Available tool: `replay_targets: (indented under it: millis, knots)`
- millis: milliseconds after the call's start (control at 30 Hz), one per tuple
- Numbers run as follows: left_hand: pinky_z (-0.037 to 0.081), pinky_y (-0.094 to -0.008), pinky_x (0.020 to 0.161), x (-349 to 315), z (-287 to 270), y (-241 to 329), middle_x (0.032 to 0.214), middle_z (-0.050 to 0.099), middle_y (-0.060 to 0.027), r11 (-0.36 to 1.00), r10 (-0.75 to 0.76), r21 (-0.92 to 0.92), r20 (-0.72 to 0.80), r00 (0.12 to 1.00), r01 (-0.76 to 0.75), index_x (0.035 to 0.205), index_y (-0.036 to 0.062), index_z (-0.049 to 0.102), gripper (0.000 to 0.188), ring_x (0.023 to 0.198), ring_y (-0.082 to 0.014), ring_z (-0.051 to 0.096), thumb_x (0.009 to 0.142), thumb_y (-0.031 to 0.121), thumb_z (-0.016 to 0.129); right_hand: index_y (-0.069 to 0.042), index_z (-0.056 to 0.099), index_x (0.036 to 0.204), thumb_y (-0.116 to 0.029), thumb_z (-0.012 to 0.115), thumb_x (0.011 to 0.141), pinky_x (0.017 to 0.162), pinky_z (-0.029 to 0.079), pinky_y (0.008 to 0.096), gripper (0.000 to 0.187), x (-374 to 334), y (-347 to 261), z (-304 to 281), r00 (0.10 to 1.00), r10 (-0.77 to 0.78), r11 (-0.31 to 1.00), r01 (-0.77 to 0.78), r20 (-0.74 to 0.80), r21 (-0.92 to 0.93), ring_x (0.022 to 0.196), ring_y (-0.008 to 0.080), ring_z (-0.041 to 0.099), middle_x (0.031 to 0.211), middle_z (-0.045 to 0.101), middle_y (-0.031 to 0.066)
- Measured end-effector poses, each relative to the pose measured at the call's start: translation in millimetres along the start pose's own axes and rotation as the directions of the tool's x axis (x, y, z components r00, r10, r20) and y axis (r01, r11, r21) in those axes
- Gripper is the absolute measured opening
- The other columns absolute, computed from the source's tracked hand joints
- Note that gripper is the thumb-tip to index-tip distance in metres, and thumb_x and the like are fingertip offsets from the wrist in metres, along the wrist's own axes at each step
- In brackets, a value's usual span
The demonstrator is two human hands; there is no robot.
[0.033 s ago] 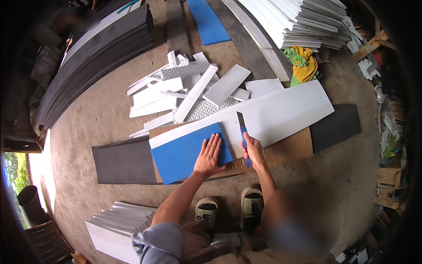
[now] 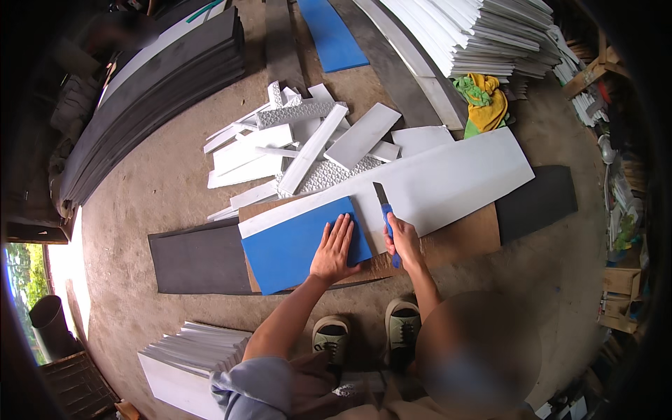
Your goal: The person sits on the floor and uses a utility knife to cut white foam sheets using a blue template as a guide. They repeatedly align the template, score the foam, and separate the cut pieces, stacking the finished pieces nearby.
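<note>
My left hand point(image 2: 334, 250) lies flat, fingers stretched, on the right part of a blue rectangular sheet point(image 2: 283, 245). That sheet rests over the left end of a long white foam sheet point(image 2: 455, 168). In my right hand point(image 2: 404, 241) is a blue-handled utility knife point(image 2: 387, 217), its dark blade out and pointing away from me. The blade is over the white sheet, a little right of the blue sheet's edge; whether it touches cannot be made out. Beneath lie a brown board point(image 2: 462, 236) and a dark grey mat point(image 2: 196, 260).
White offcuts point(image 2: 308, 147) lie heaped just beyond the sheets. A dark sheet stack point(image 2: 161, 91) stands far left, a white stack point(image 2: 483, 35) far right, with a yellow-green cloth point(image 2: 486, 105) before it. Another white stack point(image 2: 182, 371) sits near left. My shoes point(image 2: 402, 329) are close to the mat.
The knife's blade tip has tilted slightly to the left. My left hand and the blue sheet keep their places relative to each other.
</note>
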State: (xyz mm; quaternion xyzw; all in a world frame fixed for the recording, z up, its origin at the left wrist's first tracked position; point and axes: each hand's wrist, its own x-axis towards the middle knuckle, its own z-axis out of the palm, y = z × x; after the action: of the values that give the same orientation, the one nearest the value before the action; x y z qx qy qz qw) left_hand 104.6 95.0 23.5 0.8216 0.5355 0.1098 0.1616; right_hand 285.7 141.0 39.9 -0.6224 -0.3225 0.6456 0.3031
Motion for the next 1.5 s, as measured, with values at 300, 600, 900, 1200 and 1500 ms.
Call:
replay_targets:
  millis: [300, 600, 900, 1200, 1500]
  knots:
    - [0.013, -0.0405, 0.105, 0.2, 2.6, -1.7, 0.138, 0.019, -0.0138, 1.0, -0.018, -0.024, -0.029, 0.999, 0.017, 0.13, -0.0011, 0.021, 0.098, 0.129, -0.0245, 0.016, 0.057, 0.042, 0.068, 0.0, 0.047, 0.103, -0.014, 0.045, 0.087, 0.04, 0.034, 0.0206, 0.021, 5.6, 17.0, 11.0, 0.977, -0.188, 0.978, 0.195, 0.102, -0.067, 0.045, 0.0048, 0.04, 0.065, 0.047, 0.0014]
    - [0.004, -0.0523, 0.103, 0.0, 1.8, 0.5, 0.139, 0.015, -0.0131, 0.996, -0.068, 0.05, -0.004, 0.998, 0.068, 0.132, 0.001, 0.017, 0.102, 0.13, -0.0228, 0.011, 0.055, 0.048, 0.066, 0.003, 0.042, 0.09, -0.02, 0.04, 0.085, 0.057, 0.048, 0.0453, 0.023, 38.1, -5.3, 48.2, 0.874, -0.457, 0.299, 0.327, 0.166, -0.896, 0.06, 0.0384, 0.058, 0.065, 0.058, 0.0225]
    - [0.002, -0.0544, 0.102, 0.1, 1.1, -1.1, 0.14, 0.01, -0.0132, 0.99, -0.131, 0.063, 0.059, 0.99, 0.127, 0.134, 0.0037, 0.009, 0.108, 0.131, -0.0225, 0.005, 0.056, 0.052, 0.064, 0.001, 0.046, 0.102, -0.021, 0.041, 0.084, 0.056, 0.048, 0.0417, 0.029, 34.4, -7.9, 68.9, 0.873, -0.437, 0.12, 0.297, 0.218, -0.947, 0.063, 0.033, 0.061, 0.065, 0.06, 0.0173]
    - [0.005, -0.0509, 0.103, 2.2, 1.3, 2.1, 0.14, 0.014, -0.0134, 0.991, -0.111, 0.073, 0.023, 0.994, 0.109, 0.133, 0.0008, 0.016, 0.106, 0.131, -0.0232, 0.009, 0.054, 0.053, 0.065, 0.005, 0.053, 0.084, -0.014, 0.045, 0.078, 0.058, 0.05, 0.0411, 0.021, 55.3, -23.1, 70.0, 0.864, -0.433, 0.17, 0.36, 0.258, -0.917, 0.062, 0.0341, 0.061, 0.065, 0.059, 0.0215]
    - [0.005, -0.0501, 0.103, 0.5, 0.8, 3.2, 0.139, 0.011, -0.0164, 0.983, -0.117, 0.146, 0.057, 0.991, 0.108, 0.132, -0.0023, 0.015, 0.108, 0.131, -0.0258, 0.008, 0.055, 0.054, 0.065, 0.003, 0.049, 0.1, -0.013, 0.042, 0.08, 0.075, 0.046, 0.0441, 0.026, -2.4, 1.9, 52.7, 0.997, 0.045, 0.258, 0.056, 0.07, -0.964, 0.091, 0.0377, 0.056, 0.097, 0.057, 0.0234]
